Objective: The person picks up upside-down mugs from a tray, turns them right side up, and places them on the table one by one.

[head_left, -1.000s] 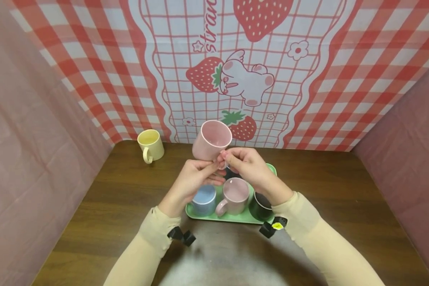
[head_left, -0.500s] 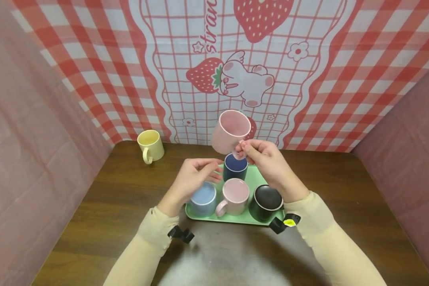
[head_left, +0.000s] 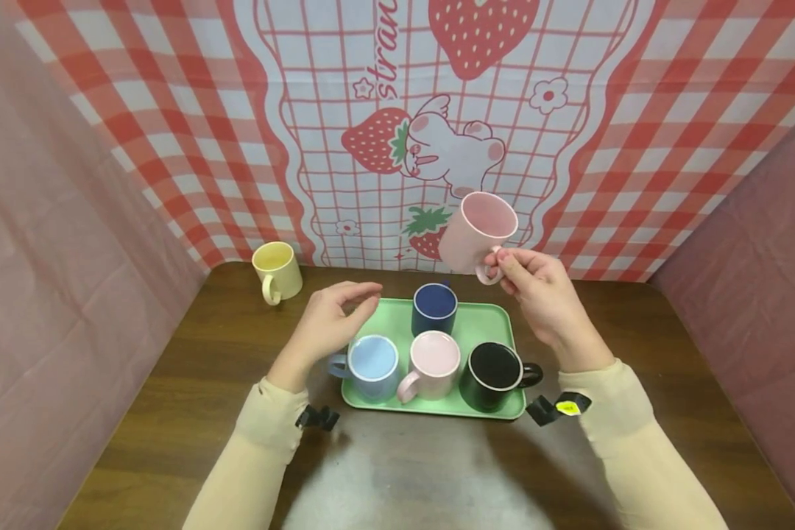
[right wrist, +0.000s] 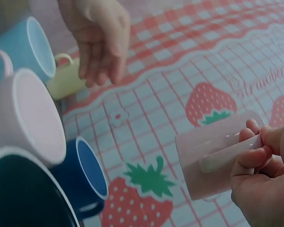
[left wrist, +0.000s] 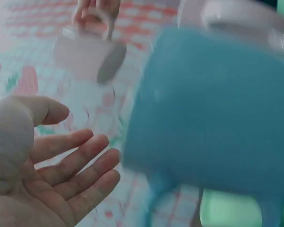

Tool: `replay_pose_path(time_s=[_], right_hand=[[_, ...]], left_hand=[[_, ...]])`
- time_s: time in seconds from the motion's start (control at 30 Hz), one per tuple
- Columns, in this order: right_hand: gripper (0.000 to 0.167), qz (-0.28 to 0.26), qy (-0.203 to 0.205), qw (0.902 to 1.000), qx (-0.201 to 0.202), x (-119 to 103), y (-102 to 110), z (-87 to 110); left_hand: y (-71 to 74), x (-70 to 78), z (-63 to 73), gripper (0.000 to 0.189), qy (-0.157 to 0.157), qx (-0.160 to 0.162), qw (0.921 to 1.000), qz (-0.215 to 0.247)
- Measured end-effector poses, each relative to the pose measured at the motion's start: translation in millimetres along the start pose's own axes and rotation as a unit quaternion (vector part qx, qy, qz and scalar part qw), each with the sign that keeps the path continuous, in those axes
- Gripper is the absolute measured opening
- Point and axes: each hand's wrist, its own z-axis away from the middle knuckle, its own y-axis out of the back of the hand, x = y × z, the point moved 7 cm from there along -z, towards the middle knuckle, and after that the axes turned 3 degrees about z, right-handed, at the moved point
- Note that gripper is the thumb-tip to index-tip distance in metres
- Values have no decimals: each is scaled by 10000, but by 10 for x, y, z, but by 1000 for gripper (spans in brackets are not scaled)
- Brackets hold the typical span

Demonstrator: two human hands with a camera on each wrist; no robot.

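A pink mug (head_left: 467, 239) is up in the air, tilted, at the right behind the tray. My right hand (head_left: 546, 305) grips it by the handle; the right wrist view shows the fingers curled round that handle (right wrist: 232, 152). Over the tray's left back corner, my left hand (head_left: 324, 327) holds nothing, its fingers loosely extended and apart from every mug. On the green tray (head_left: 490, 316) stand a light blue mug (head_left: 373, 372), a second pink mug (head_left: 435, 372), a black mug (head_left: 490, 379) and, behind them, a dark blue mug (head_left: 433, 313).
A yellow mug (head_left: 285, 276) stands alone at the back left of the wooden table (head_left: 192, 383). Behind the table hangs a checked strawberry cloth (head_left: 344, 191). Pink curtains (head_left: 59, 243) close off both sides.
The raised pink mug has moved right and slightly up with my right hand. My left hand has let go of it and drawn back to the left, uncovering the tray and the mugs.
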Motion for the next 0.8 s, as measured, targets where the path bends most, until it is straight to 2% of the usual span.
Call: replay_pose_path(time_s=[0.23, 0.37, 0.57, 0.8], right_hand=[[21, -308, 136, 9985, 429, 73, 323, 22], [18, -393, 208, 9968, 661, 142, 508, 35], [18, -476, 280, 9942, 925, 297, 749, 45], [20, -456, 110, 9916, 1205, 543, 985, 71]], left_hand=[[149, -487, 0, 42, 237, -206, 9979, -571], [163, -717, 30, 46, 325, -450, 9970, -546], [63, -985, 91, 51, 444, -987, 9935, -338], [-84, -1173, 159, 56, 568, -1508, 9864, -332]])
